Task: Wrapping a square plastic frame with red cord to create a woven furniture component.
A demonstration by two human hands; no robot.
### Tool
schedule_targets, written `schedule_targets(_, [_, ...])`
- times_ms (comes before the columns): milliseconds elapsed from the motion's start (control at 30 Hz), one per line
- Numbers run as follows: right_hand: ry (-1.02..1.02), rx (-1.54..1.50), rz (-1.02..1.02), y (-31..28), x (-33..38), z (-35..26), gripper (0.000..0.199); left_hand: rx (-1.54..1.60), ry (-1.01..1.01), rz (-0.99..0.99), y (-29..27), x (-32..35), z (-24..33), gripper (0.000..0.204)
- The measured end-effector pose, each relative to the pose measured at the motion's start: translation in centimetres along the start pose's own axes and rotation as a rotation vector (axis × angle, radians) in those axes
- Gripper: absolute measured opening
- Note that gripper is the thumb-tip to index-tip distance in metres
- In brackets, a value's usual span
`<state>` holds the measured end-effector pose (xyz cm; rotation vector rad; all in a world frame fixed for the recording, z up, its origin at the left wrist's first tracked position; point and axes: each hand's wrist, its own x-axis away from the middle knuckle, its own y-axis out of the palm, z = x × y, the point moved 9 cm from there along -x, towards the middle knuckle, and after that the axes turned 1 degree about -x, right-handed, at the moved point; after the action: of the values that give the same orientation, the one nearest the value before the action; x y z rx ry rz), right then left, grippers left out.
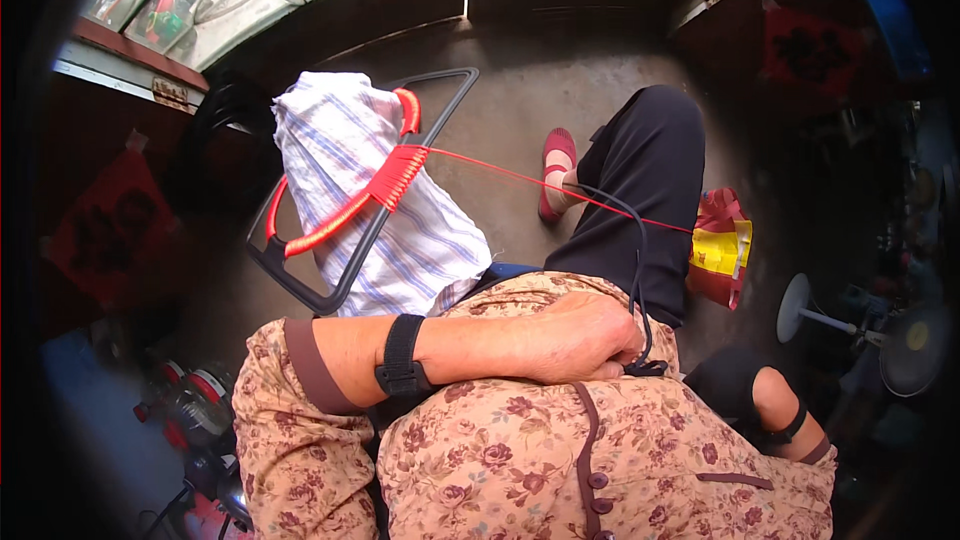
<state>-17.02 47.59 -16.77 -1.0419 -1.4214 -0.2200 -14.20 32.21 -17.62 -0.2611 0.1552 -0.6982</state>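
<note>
1. Left hand [597, 332]: centre of frame, across my blouse [500, 440], fingers curled in, back of hand up. Fingertips hidden, so can't tell if I'm pinching anything.
2. Black cord [646, 369]: bunched right at that hand, loops up over the dark trousers [650, 155].
3. Right hand: not visible. Only a bit of right forearm [778, 402] shows, lower right, with a band on it.
4. Black frame [368, 250]: left of centre, tilted, lying over the cloth, well apart from my left hand.
5. Red wrapping [398, 178]: coiled tight round the frame's middle; more red along its curved part.
6. Cloth [340, 140]: white with blue stripes, draped under the frame.
7. Red line [500, 170]: runs straight from the wrapping, rightward across the trouser leg. Can't tell where it ends.
8. Bag [720, 245]: red and yellow, right of the leg.
9. Red shoe [560, 145]: on the floor [610, 85], upper centre.
</note>
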Motion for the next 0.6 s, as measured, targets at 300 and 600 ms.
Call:
schedule_targets(300, [-0.21,-0.409,-0.451,7.6,1.6,0.9,0.02,0.05,-0.013,0.039,-0.8,0.0,-0.1,0.01])
schedule_targets(600, [-0.403,-0.821,-0.266,1.2,-1.5,2.4,0.024,0.343,0.009,0.113,-5.4,4.6,0.8,0.008])
